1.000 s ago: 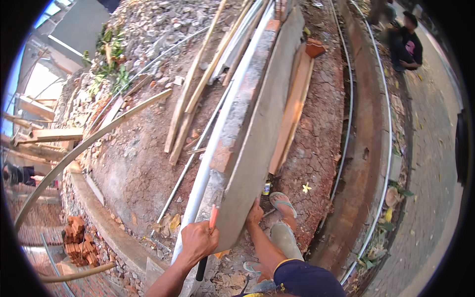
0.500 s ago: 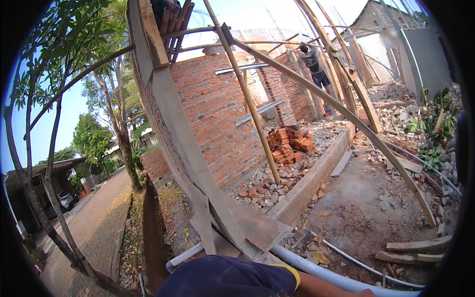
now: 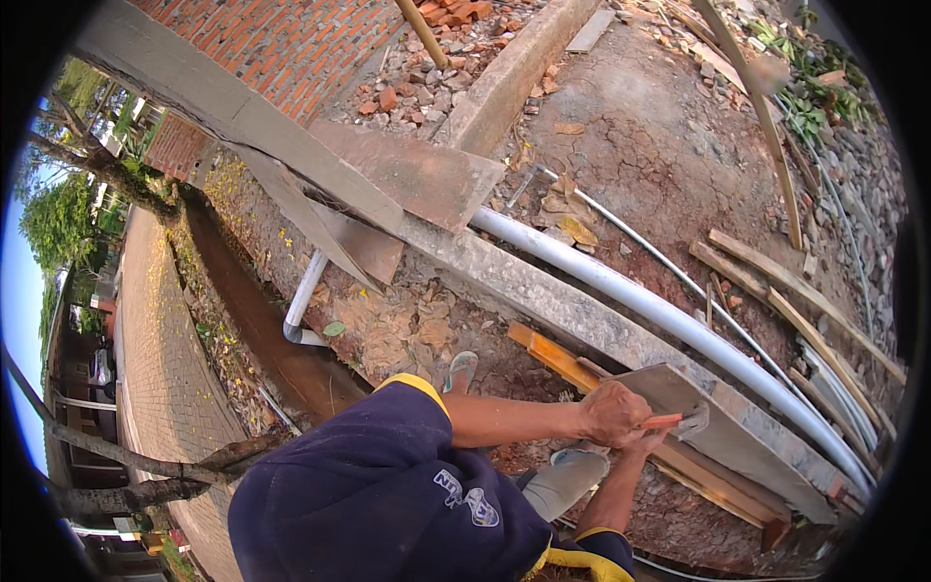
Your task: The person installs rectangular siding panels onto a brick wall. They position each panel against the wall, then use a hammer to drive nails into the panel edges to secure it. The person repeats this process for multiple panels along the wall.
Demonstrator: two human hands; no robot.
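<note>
My left hand (image 3: 613,412) is closed around the orange handle of a trowel (image 3: 692,423), whose grey end looks smeared with mortar. Pressed close under it is my right hand (image 3: 644,442); its fingers are mostly hidden, so its grip cannot be made out. Both hands are over a slanting grey panel (image 3: 756,466) that rests against a low concrete beam (image 3: 543,296). Alongside the panel, on the side of my body, lies a long orange-brown wooden board (image 3: 555,361).
A thick white pipe (image 3: 621,281) runs beyond the beam, near loose planks (image 3: 776,276). A cement-faced post (image 3: 233,112) slants at upper left, a flat sheet (image 3: 417,175) at its foot. A muddy ditch (image 3: 262,320) and paved path (image 3: 170,359) lie left.
My view has swung down from the brick wall and the co-worker toward my own hands. Both hands and the trowel now show; before, mainly my left sleeve and arm did.
</note>
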